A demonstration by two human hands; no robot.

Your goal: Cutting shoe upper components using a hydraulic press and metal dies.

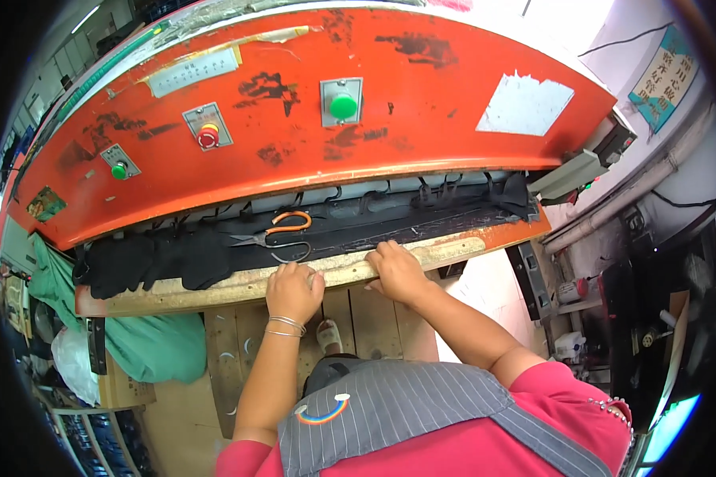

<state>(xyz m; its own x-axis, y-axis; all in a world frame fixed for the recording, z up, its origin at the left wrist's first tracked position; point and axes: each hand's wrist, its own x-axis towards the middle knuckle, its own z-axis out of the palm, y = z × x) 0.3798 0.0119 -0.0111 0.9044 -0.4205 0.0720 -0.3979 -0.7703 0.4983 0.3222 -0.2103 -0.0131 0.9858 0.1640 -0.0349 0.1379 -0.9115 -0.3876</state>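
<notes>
My left hand (293, 291) rests with curled fingers on the front edge of a worn wooden ledge (338, 269). To its right, my right hand (396, 273) is closed over the same edge, its thumb pointing left. Just beyond my left hand lie scissors with an orange handle loop (291, 222); their other loop is bare metal, and the blades point left. The scissors rest on black fabric (338, 232) spread along the ledge. Bunched black cloth pieces (119, 262) lie at the left end.
Behind the ledge rises a red machine panel (278, 143) with a large green button (343, 106), a red stop button (208, 136) and a smaller green button (119, 170). Metal hooks line the gap beneath it. Green cloth (157, 346) hangs below left; a metal bracket (571, 176) stands right.
</notes>
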